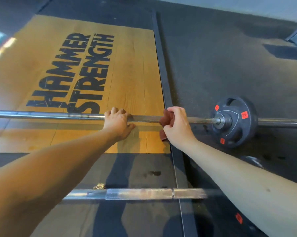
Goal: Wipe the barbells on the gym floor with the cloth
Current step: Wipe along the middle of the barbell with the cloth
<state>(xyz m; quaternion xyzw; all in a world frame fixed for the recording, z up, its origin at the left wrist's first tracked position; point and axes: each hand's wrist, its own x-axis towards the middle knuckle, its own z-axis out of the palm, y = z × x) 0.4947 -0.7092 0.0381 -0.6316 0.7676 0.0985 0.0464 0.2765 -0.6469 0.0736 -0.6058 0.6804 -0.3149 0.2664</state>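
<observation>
Long steel barbell [58,115] lying crosswise on the gym floor, partly over the wooden platform [127,74], partly over the dark rubber floor [229,65]. Shaft grey and shiny on the left, duller and brownish toward the right. One round black plate [235,122] on the right sleeve, with cut-out grip holes and small red stickers [244,115]; bare sleeve end sticking out beyond it.

Second barbell [144,194] nearer the camera, parallel to the first, on the dark flooring; bright, reflective metal, blurred, both ends hidden behind the forearms.

Left hand [117,122] closed over the far shaft, fingers curled across the top, thumb below. Right hand [176,127] just beside it, to the right, gripping a reddish-brown cloth [166,118] wrapped round the same shaft; fingers folded over the top, one loose end of cloth hanging under the palm. Short stretch of bare bar between the two hands.

Platform of smooth, glossy, honey-coloured planks with fine seams, printed with big black scuffed lettering [72,74] reading HAMMER STRENGTH. Rubber matte and finely speckled, with a dark strip along the platform's right edge.
</observation>
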